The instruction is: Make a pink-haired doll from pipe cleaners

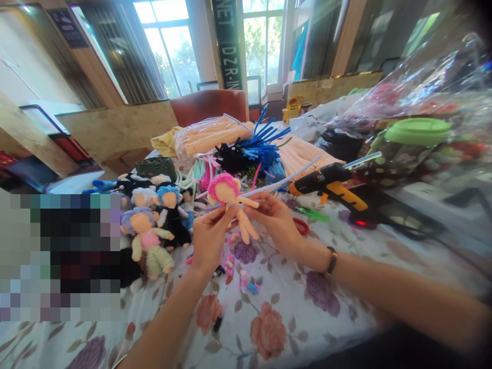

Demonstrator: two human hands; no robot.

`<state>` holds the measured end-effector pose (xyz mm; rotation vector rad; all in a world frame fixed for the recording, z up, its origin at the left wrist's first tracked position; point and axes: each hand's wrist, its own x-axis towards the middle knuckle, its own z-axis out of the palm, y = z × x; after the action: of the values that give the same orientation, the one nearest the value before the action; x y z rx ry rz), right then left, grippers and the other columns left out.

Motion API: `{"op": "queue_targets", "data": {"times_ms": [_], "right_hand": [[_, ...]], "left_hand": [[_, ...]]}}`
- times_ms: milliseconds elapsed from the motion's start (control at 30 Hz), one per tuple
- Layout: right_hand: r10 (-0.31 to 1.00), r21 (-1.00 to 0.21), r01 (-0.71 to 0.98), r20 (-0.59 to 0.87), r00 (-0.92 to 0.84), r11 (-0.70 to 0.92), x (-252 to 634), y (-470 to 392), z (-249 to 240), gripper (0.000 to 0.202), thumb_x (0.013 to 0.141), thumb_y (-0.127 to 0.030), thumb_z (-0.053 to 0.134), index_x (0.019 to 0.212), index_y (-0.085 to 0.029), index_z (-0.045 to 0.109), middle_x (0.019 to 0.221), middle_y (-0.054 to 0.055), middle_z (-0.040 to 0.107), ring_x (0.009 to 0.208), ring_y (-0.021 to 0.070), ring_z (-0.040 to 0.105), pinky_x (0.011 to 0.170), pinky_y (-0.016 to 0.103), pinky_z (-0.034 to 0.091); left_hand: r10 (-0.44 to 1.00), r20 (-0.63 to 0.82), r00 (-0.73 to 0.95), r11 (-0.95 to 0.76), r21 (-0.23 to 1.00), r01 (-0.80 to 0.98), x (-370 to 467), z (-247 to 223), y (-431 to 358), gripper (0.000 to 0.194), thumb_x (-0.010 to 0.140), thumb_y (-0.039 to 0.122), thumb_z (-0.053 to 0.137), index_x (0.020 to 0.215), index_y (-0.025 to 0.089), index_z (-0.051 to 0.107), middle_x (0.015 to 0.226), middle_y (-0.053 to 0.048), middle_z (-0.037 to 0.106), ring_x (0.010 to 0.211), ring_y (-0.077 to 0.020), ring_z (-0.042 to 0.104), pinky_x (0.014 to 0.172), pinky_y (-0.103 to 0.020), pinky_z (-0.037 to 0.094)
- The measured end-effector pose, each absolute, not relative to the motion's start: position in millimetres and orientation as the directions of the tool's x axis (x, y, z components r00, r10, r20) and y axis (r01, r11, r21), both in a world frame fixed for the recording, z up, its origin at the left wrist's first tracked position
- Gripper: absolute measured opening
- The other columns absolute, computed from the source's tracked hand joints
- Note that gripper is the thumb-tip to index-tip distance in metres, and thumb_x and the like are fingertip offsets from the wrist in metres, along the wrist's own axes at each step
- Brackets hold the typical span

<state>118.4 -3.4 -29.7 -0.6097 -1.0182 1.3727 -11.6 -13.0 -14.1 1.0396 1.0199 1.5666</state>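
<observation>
A small doll of peach pipe cleaner with bright pink hair [246,225] is held up over the table between my two hands. My left hand [209,238] is closed in a pinch at the doll's side, under its head. At the doll's outstretched arm, the fingers of my right hand [282,228] are pinched together. A long lavender pipe cleaner [286,180] slants up to the right from just behind the doll; whether my right fingers also grip it, I cannot tell. Finished dolls, one with lavender hair and a pink top [148,238] and one with blue hair [169,197], sit to the left.
A glue gun [328,184] with a glue stick in its back rests at right, a red light glowing beneath. Behind are blue pipe cleaners [263,146] and a plastic-wrapped peach bundle [215,134]. A green-lidded jar [417,133] stands right. Pink and blue scraps [251,287] dot the floral tablecloth [300,328].
</observation>
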Motion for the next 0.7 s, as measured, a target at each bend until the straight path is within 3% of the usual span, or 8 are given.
{"op": "queue_targets", "data": {"times_ms": [267,500,700], "right_hand": [[0.949,-0.856,-0.452,0.311,-0.061,0.251,119.3,-1.5,-29.6,0.032,0.063,-0.031,0.08,0.077,-0.021,0.052,0.072,-0.004,0.065,0.068,0.0122,0.061,0.069,0.028,0.049],[0.962,-0.883,-0.433,0.25,-0.11,0.18,122.7,-5.7,-21.1,0.035,0.059,-0.037,0.082,0.08,-0.02,0.059,0.082,0.002,0.071,0.076,0.0184,0.066,0.075,0.036,0.052],[0.936,-0.875,-0.438,0.305,-0.174,0.204,125.7,-1.6,-26.5,0.021,0.066,-0.032,0.078,0.079,-0.021,0.066,0.08,0.001,0.073,0.072,0.0175,0.066,0.074,0.035,0.053]], "left_hand": [[0.982,0.137,-0.128,-0.166,0.951,-0.26,-12.0,-11.1,-13.4,0.023,0.058,0.034,0.081,0.068,0.014,0.075,0.061,0.001,0.063,0.06,-0.0083,0.057,0.062,-0.021,0.054],[0.992,0.106,-0.067,-0.12,0.956,-0.268,-13.5,-11.2,-12.6,0.028,0.061,0.041,0.078,0.068,0.014,0.074,0.069,-0.001,0.067,0.064,-0.0108,0.058,0.064,-0.024,0.053],[0.996,0.089,-0.026,-0.093,0.956,-0.28,-13.3,-8.7,-13.1,0.024,0.064,0.038,0.077,0.069,0.014,0.075,0.068,-0.002,0.067,0.064,-0.011,0.059,0.063,-0.023,0.051]]}}
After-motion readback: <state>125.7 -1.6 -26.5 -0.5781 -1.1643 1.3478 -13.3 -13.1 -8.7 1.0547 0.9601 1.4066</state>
